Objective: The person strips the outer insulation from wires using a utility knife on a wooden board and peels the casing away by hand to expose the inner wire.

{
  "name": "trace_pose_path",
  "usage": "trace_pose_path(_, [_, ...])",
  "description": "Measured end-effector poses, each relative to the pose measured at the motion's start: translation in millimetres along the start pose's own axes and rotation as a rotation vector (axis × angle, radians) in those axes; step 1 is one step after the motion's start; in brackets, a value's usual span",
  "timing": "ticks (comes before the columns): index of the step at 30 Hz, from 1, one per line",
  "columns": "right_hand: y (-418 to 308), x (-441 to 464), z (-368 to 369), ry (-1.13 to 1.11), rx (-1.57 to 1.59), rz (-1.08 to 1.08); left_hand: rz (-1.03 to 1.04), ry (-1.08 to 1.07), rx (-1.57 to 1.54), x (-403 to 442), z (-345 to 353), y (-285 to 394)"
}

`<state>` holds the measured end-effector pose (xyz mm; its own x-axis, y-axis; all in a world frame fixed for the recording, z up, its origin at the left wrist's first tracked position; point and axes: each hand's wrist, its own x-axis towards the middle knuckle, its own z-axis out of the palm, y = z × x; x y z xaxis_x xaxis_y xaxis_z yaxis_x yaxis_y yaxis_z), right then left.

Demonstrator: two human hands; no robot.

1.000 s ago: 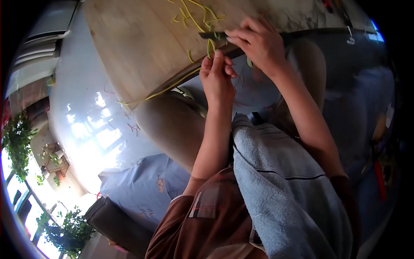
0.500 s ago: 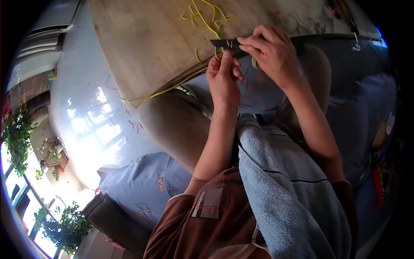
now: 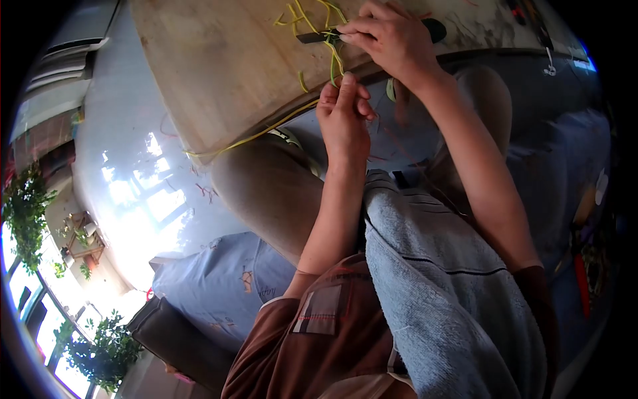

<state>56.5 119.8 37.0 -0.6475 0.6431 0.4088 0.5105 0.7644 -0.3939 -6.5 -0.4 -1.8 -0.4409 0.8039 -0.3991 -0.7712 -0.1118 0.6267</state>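
My left hand (image 3: 343, 120) is closed in a pinch on the end of a yellow-green wire (image 3: 334, 61) at the near edge of the wooden board (image 3: 212, 73). Farther up, my right hand (image 3: 397, 50) grips a knife (image 3: 311, 38); its dark blade points left and lies across the wire, while a dark handle end shows past the hand. Whether the blade has cut into the covering cannot be made out. Several yellow wire pieces (image 3: 300, 18) lie on the board beyond the blade, and a short yellow piece (image 3: 302, 82) rests left of my fingers.
A long yellow wire (image 3: 256, 137) runs along the board's near edge above my knee. Dark tools (image 3: 531, 20) lie at the far right. A blue towel (image 3: 438, 279) hangs over my front. Thin reddish scraps (image 3: 206, 193) are on the floor at left.
My right hand and the knife have moved up and left along the wire, away from my left hand. The left hand stays nearly in place, with more wire showing between the hands.
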Motion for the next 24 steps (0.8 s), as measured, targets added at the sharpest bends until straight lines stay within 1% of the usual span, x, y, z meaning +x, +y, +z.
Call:
trace_pose_path(2, [6, 2, 0, -0.099, 0.069, 0.091, 0.003, 0.0, -0.001, 2, -1, 0])
trace_pose_path(3, [6, 1, -7, -0.154, 0.051, 0.096, 0.0, 0.003, -0.002, 3, 0, 1])
trace_pose_path(6, [16, -15, -9, -0.107, 0.039, -0.009, -0.02, 0.021, -0.001, 1, 0, 0])
trace_pose_path(13, [21, -15, -11, -0.118, 0.081, -0.038, -0.047, 0.031, 0.001, 0, 3, 4])
trace_pose_path(19, [13, 0, -24, -0.164, 0.109, -0.129, -0.05, 0.026, -0.008, 0, 2, 4])
trace_pose_path(22, [14, 5, -27, -0.238, 0.173, -0.053, -0.049, 0.028, 0.006, 0, 1, 3])
trace_pose_path(24, [16, 6, -27, -0.237, 0.161, -0.088, -0.049, 0.028, 0.002, 0, 1, 3])
